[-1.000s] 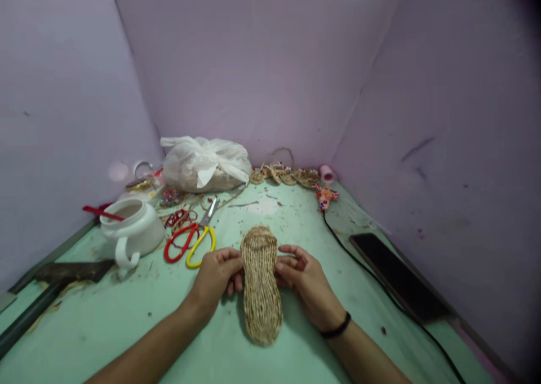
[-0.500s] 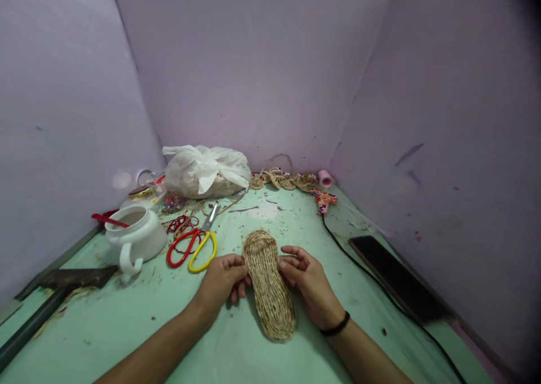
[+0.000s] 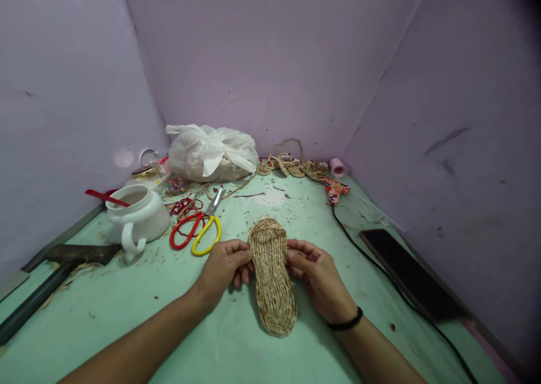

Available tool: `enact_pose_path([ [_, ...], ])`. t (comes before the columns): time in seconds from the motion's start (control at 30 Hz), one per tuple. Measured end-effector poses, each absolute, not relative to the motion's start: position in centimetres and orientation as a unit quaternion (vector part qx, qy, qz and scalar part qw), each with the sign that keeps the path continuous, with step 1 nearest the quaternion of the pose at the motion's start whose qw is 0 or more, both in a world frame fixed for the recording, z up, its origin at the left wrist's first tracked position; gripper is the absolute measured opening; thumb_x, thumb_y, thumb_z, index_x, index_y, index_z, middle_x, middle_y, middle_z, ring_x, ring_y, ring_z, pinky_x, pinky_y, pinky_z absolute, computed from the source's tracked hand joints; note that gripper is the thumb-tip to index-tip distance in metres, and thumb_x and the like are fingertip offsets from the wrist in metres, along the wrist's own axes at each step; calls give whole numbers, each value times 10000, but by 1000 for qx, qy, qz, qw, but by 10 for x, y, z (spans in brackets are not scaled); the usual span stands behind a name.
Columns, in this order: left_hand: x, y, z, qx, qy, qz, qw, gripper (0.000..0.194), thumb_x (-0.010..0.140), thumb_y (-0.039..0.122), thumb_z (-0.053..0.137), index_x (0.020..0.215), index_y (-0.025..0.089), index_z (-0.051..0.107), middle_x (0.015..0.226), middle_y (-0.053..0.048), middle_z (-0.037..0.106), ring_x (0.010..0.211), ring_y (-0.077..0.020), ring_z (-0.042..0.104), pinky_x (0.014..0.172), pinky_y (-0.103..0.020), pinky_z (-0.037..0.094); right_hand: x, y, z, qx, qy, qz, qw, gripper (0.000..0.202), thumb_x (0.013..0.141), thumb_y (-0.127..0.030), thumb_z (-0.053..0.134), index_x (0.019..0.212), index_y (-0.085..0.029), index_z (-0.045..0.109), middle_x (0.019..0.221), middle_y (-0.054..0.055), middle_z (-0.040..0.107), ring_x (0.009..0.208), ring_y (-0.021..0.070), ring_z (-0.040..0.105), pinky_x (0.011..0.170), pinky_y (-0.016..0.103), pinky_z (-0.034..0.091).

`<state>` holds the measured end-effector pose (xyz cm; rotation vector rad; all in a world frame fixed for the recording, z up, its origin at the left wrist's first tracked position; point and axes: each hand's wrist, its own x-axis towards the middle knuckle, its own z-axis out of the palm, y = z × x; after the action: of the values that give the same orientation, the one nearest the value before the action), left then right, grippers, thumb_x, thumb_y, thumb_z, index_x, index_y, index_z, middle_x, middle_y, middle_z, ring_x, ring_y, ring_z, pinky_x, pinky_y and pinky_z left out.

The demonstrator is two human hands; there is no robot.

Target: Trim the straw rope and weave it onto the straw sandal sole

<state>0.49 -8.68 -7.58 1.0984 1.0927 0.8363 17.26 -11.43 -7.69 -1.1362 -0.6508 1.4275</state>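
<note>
A woven straw sole (image 3: 274,282) lies lengthwise between my hands over the green table, its darker rounded end away from me. My left hand (image 3: 230,265) pinches its left edge near the narrower middle, thumb on the rim and the other fingers curled beneath. On the opposite edge, my right hand (image 3: 310,268), with a black band at the wrist, has thumb and fingers closed on the sole; some fingertips are hidden behind it. Scissors (image 3: 203,226) with one red and one yellow handle lie beyond my left hand.
At the left are a white pot (image 3: 143,215) and a hammer-like tool (image 3: 63,265). Along the back are a plastic bag (image 3: 213,153), braided straw pieces (image 3: 296,167) and a pink spool (image 3: 338,167). A corded beaded item (image 3: 336,189) and dark phone-like slab (image 3: 409,271) lie right.
My right hand's fingers have closed from a spread pose onto the sole's right edge. The whole view has shifted slightly, and the left hand keeps its hold.
</note>
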Motion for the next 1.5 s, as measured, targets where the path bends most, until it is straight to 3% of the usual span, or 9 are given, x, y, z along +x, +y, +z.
enact_pose_path([
  [0.2, 5, -85, -75, 481, 478, 373, 633, 190, 647, 280, 548, 529, 137, 512, 362, 32, 504, 285, -55, 411, 281, -144, 255, 172, -114, -78, -490, -264, 614, 559, 280, 473, -229, 779, 693, -117, 648, 620, 44, 656, 532, 137, 580, 552, 278, 477],
  [0.73, 4, -86, -77, 513, 482, 358, 614, 219, 680, 285, 536, 526, 129, 532, 343, 30, 493, 278, -48, 375, 301, -152, 244, 171, -111, -79, -504, -277, 606, 550, 146, 538, -184, 716, 629, -106, 633, 542, 4, 599, 470, 92, 523, 464, 213, 433],
  [1.5, 4, -87, -73, 510, 486, 351, 617, 229, 666, 299, 536, 506, 136, 520, 333, 26, 489, 272, -51, 375, 302, -157, 237, 171, -110, -79, -516, -278, 596, 549, 197, 522, -218, 733, 660, -110, 643, 577, 18, 618, 498, 106, 538, 502, 237, 448],
])
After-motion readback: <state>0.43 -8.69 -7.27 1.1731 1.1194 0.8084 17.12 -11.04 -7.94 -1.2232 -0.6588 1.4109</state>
